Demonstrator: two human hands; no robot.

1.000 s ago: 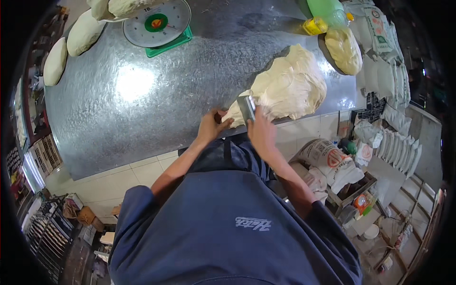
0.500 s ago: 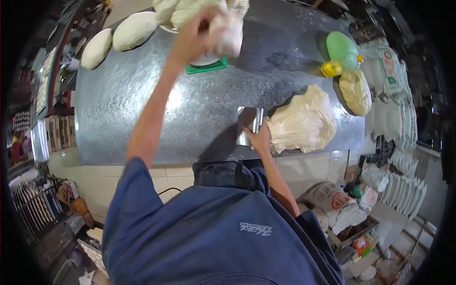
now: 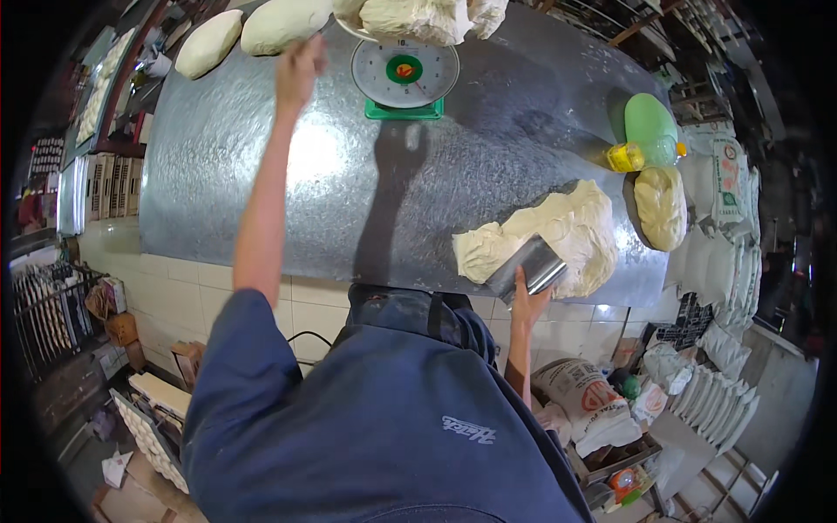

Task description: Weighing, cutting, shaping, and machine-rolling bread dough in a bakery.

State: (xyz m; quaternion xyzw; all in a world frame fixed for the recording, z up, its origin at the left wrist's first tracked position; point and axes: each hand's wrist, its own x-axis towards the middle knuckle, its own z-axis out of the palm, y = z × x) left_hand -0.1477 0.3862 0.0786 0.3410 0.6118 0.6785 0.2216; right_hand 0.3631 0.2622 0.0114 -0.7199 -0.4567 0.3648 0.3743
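The metal table (image 3: 488,157) is apparently hosting a portioning step, with dough being cut and weighed. The large dough slab (image 3: 575,227) is spreading along its near edge, right of centre, its narrower end pointing left. A dough pile (image 3: 414,19) is filling the top of the dial scale (image 3: 384,78) at the far side, so anything more is needing a place on an already loaded scale. Two pale dough ovals (image 3: 283,26) are lying left of it. A yellowish dough lump (image 3: 660,209) is sitting just right of the slab, with a green rounded thing (image 3: 649,118) standing behind it, both limiting room on that side. The left hand (image 3: 301,70) is hanging near the closer oval, blurring; no dough is showing in it, and I cannot tell how far its fingers are closing. The right hand (image 3: 527,303) is grasping a metal scraper (image 3: 534,261), which is overlapping the slab's near side; the next move is probably calling for a firm cut, the left hand steadying the dough. A yellow-labelled bottle (image 3: 625,157) is crowding the green thing
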